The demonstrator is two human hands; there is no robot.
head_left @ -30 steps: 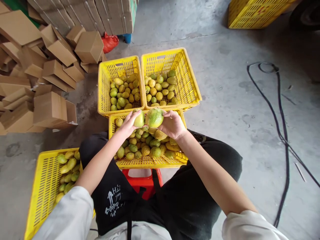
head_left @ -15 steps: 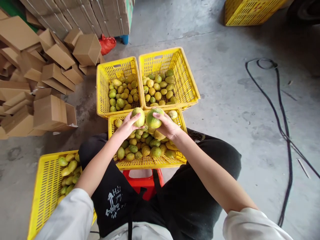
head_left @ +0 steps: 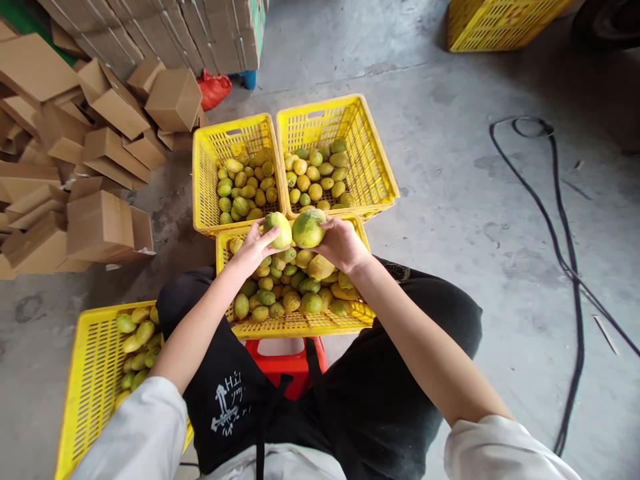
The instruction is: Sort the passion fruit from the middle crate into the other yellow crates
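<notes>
My left hand (head_left: 256, 248) grips a yellow-green fruit (head_left: 279, 231), thumb across its front. Beside it, my right hand (head_left: 344, 245) holds a greener fruit (head_left: 308, 229) from its right side. The two fruits are nearly touching, above the far edge of the near yellow crate (head_left: 295, 327), which holds many green and yellow fruits (head_left: 311, 303). Behind it stand a left yellow crate (head_left: 206, 213) and a right yellow crate (head_left: 375, 167), both with fruits at the bottom. Parts of the near crate are hidden by my hands and forearms.
Another yellow crate (head_left: 87, 360) of fruits stands at my left. Open cardboard boxes (head_left: 100, 223) are piled at the left. A red stool (head_left: 295, 373) shows between my legs. Black cable (head_left: 565, 233) lies on the floor at right, with a yellow crate (head_left: 487, 30) beyond.
My right hand has turned its fruit, and its thumb has moved from the fruit's front to its right side. Both fruits are slightly higher. The crates look the same.
</notes>
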